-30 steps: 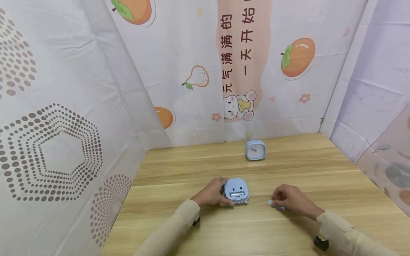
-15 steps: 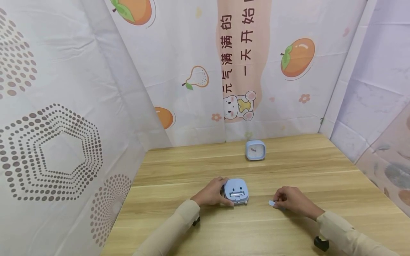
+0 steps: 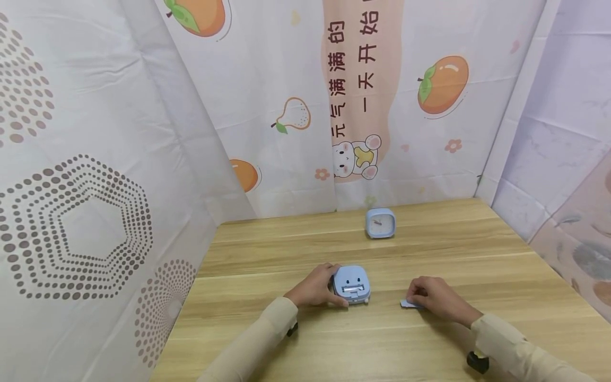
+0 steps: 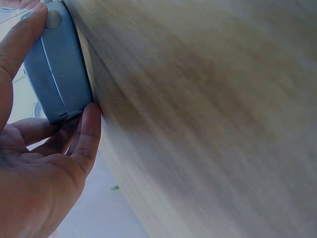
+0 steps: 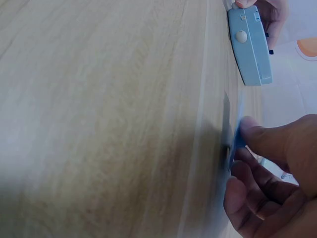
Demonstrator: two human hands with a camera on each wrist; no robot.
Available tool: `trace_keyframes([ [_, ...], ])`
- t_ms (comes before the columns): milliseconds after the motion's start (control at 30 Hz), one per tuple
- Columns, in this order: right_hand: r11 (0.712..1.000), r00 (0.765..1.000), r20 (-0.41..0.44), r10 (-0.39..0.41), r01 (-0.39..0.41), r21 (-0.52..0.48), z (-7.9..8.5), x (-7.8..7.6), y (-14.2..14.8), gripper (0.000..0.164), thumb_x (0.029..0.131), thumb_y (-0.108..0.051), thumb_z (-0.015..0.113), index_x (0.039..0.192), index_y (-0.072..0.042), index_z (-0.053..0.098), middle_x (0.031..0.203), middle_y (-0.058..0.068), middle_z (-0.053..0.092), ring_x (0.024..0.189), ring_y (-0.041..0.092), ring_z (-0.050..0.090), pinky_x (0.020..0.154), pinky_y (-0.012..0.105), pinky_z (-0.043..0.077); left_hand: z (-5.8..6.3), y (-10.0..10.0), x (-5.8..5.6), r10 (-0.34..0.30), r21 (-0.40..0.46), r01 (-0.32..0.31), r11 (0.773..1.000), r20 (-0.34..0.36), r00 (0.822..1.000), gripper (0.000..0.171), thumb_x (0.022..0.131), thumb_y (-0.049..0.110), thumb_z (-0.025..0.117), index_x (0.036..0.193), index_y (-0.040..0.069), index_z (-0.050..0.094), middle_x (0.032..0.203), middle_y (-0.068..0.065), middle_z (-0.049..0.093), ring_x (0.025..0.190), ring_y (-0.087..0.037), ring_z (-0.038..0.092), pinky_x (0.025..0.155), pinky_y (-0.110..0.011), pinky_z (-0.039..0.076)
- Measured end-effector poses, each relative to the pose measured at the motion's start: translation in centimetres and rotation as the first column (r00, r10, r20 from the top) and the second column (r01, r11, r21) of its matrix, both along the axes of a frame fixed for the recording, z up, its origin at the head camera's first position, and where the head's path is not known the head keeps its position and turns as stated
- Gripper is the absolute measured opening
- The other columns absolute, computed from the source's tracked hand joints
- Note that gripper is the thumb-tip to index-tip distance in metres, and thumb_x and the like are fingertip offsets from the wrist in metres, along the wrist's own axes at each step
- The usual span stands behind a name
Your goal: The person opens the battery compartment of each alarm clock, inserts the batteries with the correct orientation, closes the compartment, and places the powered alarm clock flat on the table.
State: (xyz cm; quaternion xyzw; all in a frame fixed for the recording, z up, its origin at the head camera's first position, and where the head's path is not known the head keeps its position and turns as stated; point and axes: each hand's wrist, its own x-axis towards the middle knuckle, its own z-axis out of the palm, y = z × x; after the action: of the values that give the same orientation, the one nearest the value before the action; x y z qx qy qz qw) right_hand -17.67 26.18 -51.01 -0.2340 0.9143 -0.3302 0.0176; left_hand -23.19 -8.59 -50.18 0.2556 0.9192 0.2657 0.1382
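Observation:
A light-blue clock [image 3: 351,277] lies on the table with its back up; two dark dots and an uncovered battery slot show there. My left hand [image 3: 312,288] holds it by its left side, thumb at the near edge and fingers behind. In the left wrist view, fingertips grip the clock's side [image 4: 62,74]. To the right, my right hand [image 3: 436,297] pinches a small flat light-blue battery cover [image 3: 407,304] just over the wood. The right wrist view has the cover [image 5: 239,136] thin and edge-on between thumb and fingers, partly hidden by them.
A second light-blue clock [image 3: 381,223] stands upright near the table's back edge, its face turned forward. Printed cloth [image 3: 286,63] hangs behind the wooden table [image 3: 267,249], and more sheets line both sides.
The battery cover has turned in my right fingers, from slanting to lying nearly level, and the right hand has shifted slightly. My left hand and the clock stay in place.

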Motion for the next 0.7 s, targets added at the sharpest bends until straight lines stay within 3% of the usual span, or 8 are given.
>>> trace_keyframes([
  [200, 0.999, 1.0, 0.006, -0.023, 0.024, -0.04, 0.35, -0.03, -0.39, 0.012, 0.097, -0.012, 0.072, 0.088, -0.016, 0.065, 0.083, -0.009, 0.066, 0.073, 0.002, 0.057, 0.062, 0.023, 0.049, -0.13, 0.02, -0.02, -0.003, 0.0, 0.003, 1.0, 0.003, 1.0, 0.111, 0.073, 0.056, 0.089, 0.158, 0.006, 0.039, 0.153, -0.014, 0.047, 0.139, -0.028, 0.046, 0.114, -0.044, 0.04],
  [367, 0.999, 0.997, 0.048, -0.052, 0.053, -0.009, 0.18, -0.11, -0.53, 0.011, 0.091, -0.016, 0.079, 0.089, -0.014, 0.068, 0.08, -0.009, 0.064, 0.071, 0.003, 0.055, 0.06, 0.024, 0.048, -0.21, 0.0, -0.1, -0.004, -0.006, 0.004, 1.0, 0.0, 1.0, 0.111, 0.073, 0.057, 0.089, 0.158, 0.005, 0.039, 0.154, -0.015, 0.047, 0.14, -0.028, 0.046, 0.114, -0.044, 0.039],
  [700, 1.0, 0.995, 0.097, 0.008, -0.008, 0.002, 0.32, 0.12, -0.72, 0.016, 0.085, -0.016, 0.085, 0.088, -0.012, 0.069, 0.081, -0.008, 0.062, 0.073, 0.004, 0.054, 0.064, 0.024, 0.049, -0.06, -0.06, -0.03, -0.003, -0.008, 0.003, 1.0, 0.005, 1.0, 0.11, 0.074, 0.057, 0.088, 0.158, 0.006, 0.039, 0.155, -0.013, 0.046, 0.141, -0.028, 0.044, 0.115, -0.044, 0.038],
])
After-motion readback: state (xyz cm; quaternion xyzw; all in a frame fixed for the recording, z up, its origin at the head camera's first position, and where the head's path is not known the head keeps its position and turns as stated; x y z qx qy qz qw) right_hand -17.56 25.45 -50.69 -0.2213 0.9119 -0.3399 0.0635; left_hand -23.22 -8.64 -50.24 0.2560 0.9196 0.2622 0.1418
